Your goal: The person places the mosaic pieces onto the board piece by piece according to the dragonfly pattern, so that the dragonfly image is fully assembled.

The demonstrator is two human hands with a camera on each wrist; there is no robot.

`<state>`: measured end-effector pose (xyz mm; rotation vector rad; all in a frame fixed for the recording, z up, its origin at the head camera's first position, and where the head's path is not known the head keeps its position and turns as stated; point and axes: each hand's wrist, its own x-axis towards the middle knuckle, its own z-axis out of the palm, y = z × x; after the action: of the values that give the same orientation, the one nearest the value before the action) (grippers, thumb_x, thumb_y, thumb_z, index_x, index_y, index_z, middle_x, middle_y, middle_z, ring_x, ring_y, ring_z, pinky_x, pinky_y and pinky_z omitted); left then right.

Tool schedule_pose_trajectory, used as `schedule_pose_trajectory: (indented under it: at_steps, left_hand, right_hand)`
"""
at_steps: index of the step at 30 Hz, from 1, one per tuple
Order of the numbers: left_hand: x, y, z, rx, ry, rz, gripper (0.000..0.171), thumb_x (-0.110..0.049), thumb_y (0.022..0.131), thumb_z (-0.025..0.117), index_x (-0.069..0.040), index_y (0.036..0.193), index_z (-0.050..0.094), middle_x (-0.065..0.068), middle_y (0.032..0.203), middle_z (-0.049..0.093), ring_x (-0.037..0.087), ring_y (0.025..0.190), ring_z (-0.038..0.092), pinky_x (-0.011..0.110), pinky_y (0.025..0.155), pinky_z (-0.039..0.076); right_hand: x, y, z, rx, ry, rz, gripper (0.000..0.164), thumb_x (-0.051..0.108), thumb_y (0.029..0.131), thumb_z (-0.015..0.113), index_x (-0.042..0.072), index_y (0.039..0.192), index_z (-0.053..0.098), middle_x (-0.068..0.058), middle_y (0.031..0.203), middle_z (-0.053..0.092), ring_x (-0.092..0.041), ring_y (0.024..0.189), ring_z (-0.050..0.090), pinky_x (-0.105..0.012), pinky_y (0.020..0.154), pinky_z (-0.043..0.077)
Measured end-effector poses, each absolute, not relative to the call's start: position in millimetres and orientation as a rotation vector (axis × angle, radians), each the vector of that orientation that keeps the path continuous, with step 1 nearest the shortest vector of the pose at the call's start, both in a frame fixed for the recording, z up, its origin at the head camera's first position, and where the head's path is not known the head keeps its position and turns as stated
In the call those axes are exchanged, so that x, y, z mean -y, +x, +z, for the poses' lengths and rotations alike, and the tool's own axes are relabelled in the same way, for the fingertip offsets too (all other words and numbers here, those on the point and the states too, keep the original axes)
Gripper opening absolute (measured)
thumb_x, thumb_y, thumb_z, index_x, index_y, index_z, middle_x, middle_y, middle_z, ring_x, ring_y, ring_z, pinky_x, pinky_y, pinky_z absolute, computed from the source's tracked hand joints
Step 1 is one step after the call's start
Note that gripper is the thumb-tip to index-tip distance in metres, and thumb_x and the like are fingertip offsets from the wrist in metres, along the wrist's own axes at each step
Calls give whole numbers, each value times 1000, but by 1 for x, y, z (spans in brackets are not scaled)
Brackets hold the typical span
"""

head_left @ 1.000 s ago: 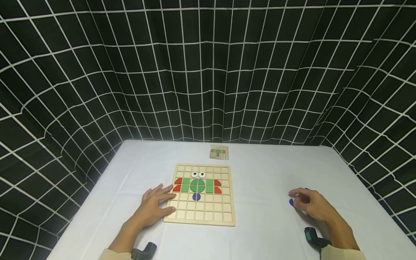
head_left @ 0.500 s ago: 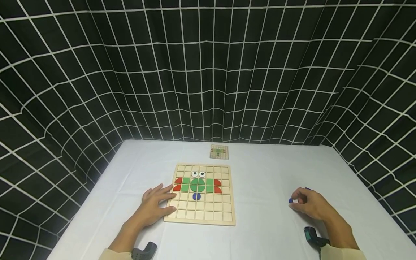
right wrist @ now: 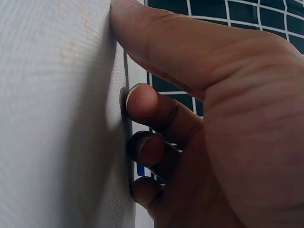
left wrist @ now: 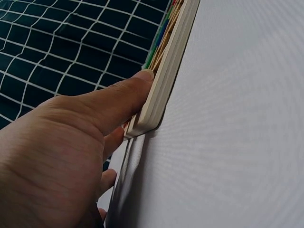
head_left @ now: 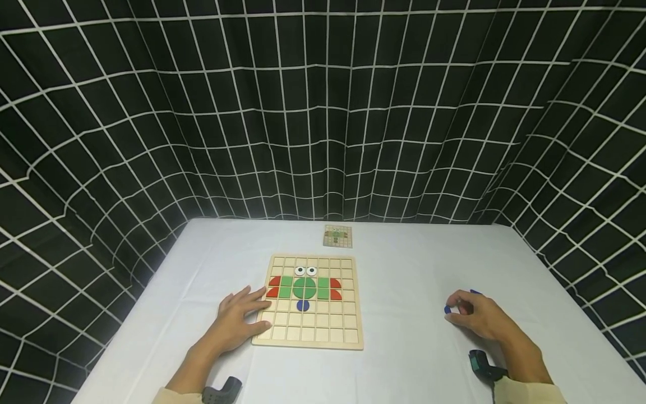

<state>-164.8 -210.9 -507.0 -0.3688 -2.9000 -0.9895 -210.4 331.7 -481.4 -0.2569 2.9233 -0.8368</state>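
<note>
The wooden grid board (head_left: 330,331) lies on the table, bearing a figure of flat pieces: two white eyes (head_left: 305,271), a green round (head_left: 304,288) with green squares beside it, red quarter-rounds (head_left: 335,294) at both sides and a blue round (head_left: 303,306) below. My left hand (head_left: 234,322) rests on the board's left edge, fingers spread; in the left wrist view its thumb (left wrist: 128,95) lies along the rim. Off to the right, my right hand (head_left: 476,316) pinches a small blue piece (head_left: 447,309) between thumb and forefinger, close over the tablecloth.
A small pattern card (head_left: 337,236) with a similar figure lies behind the board. Another blue piece (head_left: 475,291) shows just beyond the right hand. A black curtain with white grid lines (head_left: 323,140) surrounds the white table (head_left: 398,269) at back and sides.
My right thumb and forefinger have closed on the blue piece, which was lying by the fingertips. The left hand stays on the board; the head view has shifted slightly.
</note>
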Motion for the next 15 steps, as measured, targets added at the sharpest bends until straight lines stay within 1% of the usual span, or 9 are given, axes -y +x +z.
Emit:
schedule_pose_trajectory:
  at_steps: [4,8,15]
  left_hand:
    - [211,-164,-507,2894,-367,-998,49,-42,77,78,-20,119,69,1,145,46,33,141,24,57,111,1]
    - [211,-165,-508,2892,-363,-1004,49,-43,77,78,-20,119,69,0,145,46,33,141,24,57,112,1]
    - [211,-166,-510,2904,-349,-1007,50,-44,76,78,-21,119,69,-1,145,46,31,141,23,55,112,0]
  right_hand:
    - [-332,-210,-481,-2928,-250,-835,29,30,80,79,9,95,65,0,73,46,-17,67,45,-30,53,38]
    - [-331,-209,-481,-2956,-209,-823,28,30,81,78,8,92,64,1,72,48,-17,67,45,-29,53,38]
    - [-313,-205,-467,-3016,-228,-934,27,28,80,79,7,91,66,3,72,55,-16,70,50,-28,57,45]
